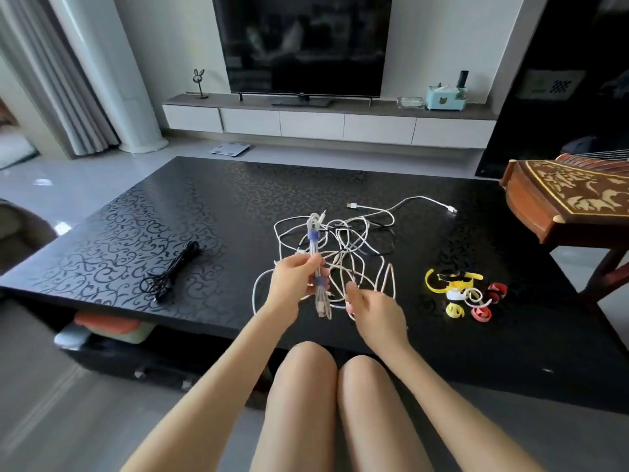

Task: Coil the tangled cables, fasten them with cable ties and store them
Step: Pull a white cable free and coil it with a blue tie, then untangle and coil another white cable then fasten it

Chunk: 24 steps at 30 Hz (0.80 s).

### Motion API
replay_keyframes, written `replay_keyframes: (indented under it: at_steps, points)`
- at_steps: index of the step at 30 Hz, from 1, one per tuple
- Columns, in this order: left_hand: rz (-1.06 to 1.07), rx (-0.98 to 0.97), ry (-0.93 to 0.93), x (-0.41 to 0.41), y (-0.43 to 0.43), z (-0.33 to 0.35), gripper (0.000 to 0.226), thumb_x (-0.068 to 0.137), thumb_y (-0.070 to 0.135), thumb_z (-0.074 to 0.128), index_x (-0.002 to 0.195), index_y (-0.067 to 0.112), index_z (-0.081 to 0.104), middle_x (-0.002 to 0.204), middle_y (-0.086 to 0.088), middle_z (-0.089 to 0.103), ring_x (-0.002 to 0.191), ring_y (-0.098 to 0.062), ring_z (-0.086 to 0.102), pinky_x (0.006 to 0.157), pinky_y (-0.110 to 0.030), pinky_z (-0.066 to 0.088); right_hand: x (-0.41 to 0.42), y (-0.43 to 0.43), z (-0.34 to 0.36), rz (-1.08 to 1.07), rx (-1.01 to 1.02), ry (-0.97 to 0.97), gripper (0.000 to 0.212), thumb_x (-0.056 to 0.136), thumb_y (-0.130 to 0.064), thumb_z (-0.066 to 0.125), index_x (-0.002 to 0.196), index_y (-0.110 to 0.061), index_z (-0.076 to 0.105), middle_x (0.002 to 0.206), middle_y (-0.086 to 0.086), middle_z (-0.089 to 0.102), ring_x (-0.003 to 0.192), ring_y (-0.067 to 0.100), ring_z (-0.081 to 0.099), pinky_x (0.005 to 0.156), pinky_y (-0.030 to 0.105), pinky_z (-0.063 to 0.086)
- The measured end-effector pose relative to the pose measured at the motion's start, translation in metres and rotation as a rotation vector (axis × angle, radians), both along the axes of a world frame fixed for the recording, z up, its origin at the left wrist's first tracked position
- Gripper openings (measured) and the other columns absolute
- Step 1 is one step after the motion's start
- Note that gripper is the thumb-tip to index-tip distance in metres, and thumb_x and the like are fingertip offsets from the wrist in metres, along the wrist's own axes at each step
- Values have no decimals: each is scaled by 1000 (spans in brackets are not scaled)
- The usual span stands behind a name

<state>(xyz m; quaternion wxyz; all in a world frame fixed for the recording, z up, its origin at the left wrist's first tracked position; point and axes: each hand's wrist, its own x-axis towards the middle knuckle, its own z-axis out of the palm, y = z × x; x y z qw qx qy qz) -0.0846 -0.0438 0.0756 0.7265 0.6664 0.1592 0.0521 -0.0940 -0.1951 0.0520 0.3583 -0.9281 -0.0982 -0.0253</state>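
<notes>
Black, scroll-patterned coffee table (204, 206) in a living room, viewed from the head camera of a person seated at its near edge, bare knees (306, 386) below the frame's centre. The left hand (294, 277) grips a folded bundle of white cable (313, 248) upright above the tabletop, fingers and thumb closed round its middle. Two blue ties (313, 236) band the bundle, one above the hand and one at the palm. The right hand (371, 311) hovers just beside the bundle's lower end, its fingers loosely curled. Something pinkish shows at its fingertips, and whether it holds anything cannot be told.

Behind both hands a tangle of white cables (357, 233) sprawls across the middle of the table, one strand running out to the far right and ending in a plug (451, 209). To the right of the tangle, apart from it, lies a small heap of loose cable ties (463, 294) in yellow, red, white and black. Well to the left rests a bundled black cable (173, 274).

At the table's far right corner stands a carved wooden instrument (571, 195). Beyond, a dark television (303, 42) sits on a low white cabinet (306, 122), with a pale blue tissue box (446, 97) at its right end.
</notes>
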Motion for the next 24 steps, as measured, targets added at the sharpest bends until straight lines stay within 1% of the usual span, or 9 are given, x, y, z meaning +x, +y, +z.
replay_keyframes:
  at_steps: [2, 4, 5, 8, 11, 14, 18, 21, 24]
  points:
    - [116, 80, 14, -2, 41, -10, 27, 94, 18, 57, 73, 3, 63, 56, -3, 57, 50, -19, 52, 54, -27, 49, 3, -1, -8, 27, -17, -43, 47, 98, -39, 41, 77, -4, 65, 70, 8, 67, 71, 26, 62, 67, 36, 46]
    - [240, 304, 53, -4, 87, -21, 35, 93, 27, 57, 69, 2, 59, 47, 0, 49, 43, -16, 44, 47, -22, 38, 7, 3, -15, 63, -19, -45, 39, 96, -32, 49, 78, -3, 67, 70, 8, 69, 70, 24, 63, 68, 37, 50]
    - [285, 464, 98, -5, 107, -26, 41, 93, 33, 55, 65, 4, 55, 47, 1, 46, 45, -19, 43, 48, -26, 34, 8, 3, -18, 73, -21, -44, 36, 96, -29, 50, 79, -2, 68, 70, 9, 69, 71, 24, 64, 69, 37, 50]
    - [353, 915, 247, -3, 160, -40, 41, 98, 35, 44, 69, 6, 48, 64, -7, 54, 70, -32, 56, 59, -35, 32, 13, 12, -23, 90, -32, -30, 35, 95, -26, 51, 81, 0, 68, 71, 11, 70, 74, 27, 65, 72, 38, 50]
    - [299, 1129, 318, 7, 196, -54, 29, 100, 26, 42, 96, 0, 55, 91, -19, 65, 89, -39, 59, 73, -40, 40, 20, 27, -27, 109, -71, -1, 36, 95, -26, 50, 83, 4, 67, 74, 15, 70, 78, 30, 64, 75, 37, 49]
    - [206, 1217, 420, 20, 220, -64, 24, 98, 18, 45, 111, 0, 51, 104, -21, 64, 98, -39, 57, 80, -40, 40, 28, 39, -30, 103, -112, 14, 37, 95, -27, 49, 82, 4, 65, 77, 16, 70, 80, 31, 63, 77, 37, 48]
    - [161, 1235, 548, 30, 235, -71, 31, 92, 10, 50, 121, -1, 47, 115, -22, 59, 108, -38, 53, 87, -38, 40, 37, 40, -35, 57, -176, 24, 36, 94, -24, 49, 77, 4, 62, 77, 15, 69, 77, 31, 62, 73, 38, 50]
    - [179, 1354, 445, 31, 225, -77, 23, 91, 10, 50, 112, 0, 51, 112, -23, 58, 106, -39, 51, 89, -38, 35, 42, 32, -40, 24, -213, 31, 35, 95, -23, 49, 77, 3, 63, 74, 13, 68, 73, 30, 61, 70, 38, 50]
    - [204, 1337, 285, 28, 193, -82, 22, 92, 13, 48, 106, 0, 58, 107, -23, 60, 103, -39, 52, 88, -39, 33, 41, 21, -44, -15, -211, 27, 38, 94, -21, 50, 63, 0, 55, 54, 7, 54, 54, 22, 47, 57, 33, 39]
